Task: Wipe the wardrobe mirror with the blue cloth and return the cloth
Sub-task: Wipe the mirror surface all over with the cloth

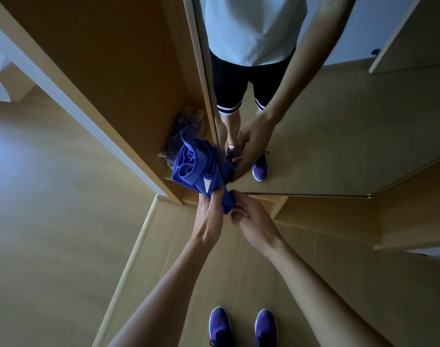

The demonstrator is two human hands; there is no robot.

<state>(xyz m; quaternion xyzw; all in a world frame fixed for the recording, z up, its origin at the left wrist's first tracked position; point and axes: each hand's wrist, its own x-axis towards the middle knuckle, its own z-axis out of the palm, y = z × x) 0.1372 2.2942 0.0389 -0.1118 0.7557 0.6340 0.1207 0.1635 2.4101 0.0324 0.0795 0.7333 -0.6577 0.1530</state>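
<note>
Both bare arms reaching forward and down, left hand (210, 209) closing its grip around bunched fabric, right hand (249, 216) pinching beside it, fingers curled, wrists nearly touching

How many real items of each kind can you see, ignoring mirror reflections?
Blue cloth: 1
Hands: 2, left hand, right hand
Purple shoes: 2
Wardrobe mirror: 1
Bagged bundle: 1
Total: 7
</note>
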